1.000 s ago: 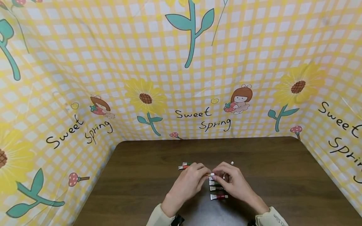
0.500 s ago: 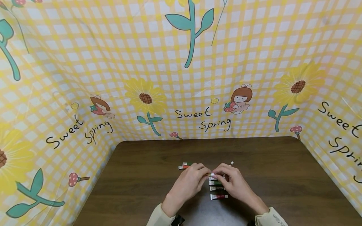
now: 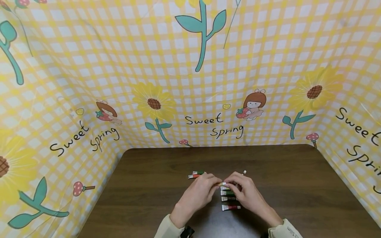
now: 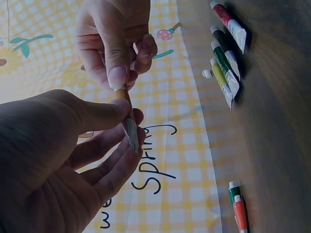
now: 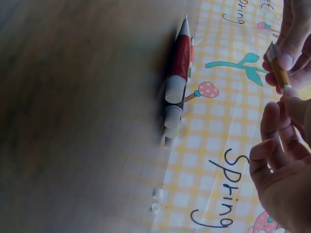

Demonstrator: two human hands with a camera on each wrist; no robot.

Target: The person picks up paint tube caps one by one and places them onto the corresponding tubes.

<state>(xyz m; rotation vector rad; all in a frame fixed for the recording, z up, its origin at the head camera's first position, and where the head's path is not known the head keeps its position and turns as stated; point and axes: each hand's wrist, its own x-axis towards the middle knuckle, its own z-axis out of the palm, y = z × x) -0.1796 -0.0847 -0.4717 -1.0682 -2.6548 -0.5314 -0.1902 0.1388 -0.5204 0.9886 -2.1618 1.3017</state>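
Note:
Above the table, my left hand (image 3: 199, 191) pinches a small ochre-yellow paint tube (image 5: 280, 73) between thumb and fingers. Its crimped silver end sticks out past those fingers in the left wrist view. At the opposite, white end, the thumb and fingertips of my right hand (image 3: 250, 195) pinch the tube, covering most of that end. Below the hands a column of capped tubes lies on the table: red (image 3: 230, 207), dark (image 3: 228, 198), green (image 4: 223, 60) and yellow (image 4: 221, 80). To the left are an orange tube (image 3: 194, 176) and another green tube (image 4: 234, 191).
Two loose white caps, one (image 5: 158, 193) close to the other (image 5: 155, 208), lie on the dark wooden table (image 3: 154, 165) beyond the right hand. A yellow checked cloth (image 3: 193, 82) with flowers and lettering hangs round the table's back and sides.
The right hand's fingertips have shifted slightly at the tube's white end, and more of the tube shows between the hands. My left hand keeps its hold in the same place.

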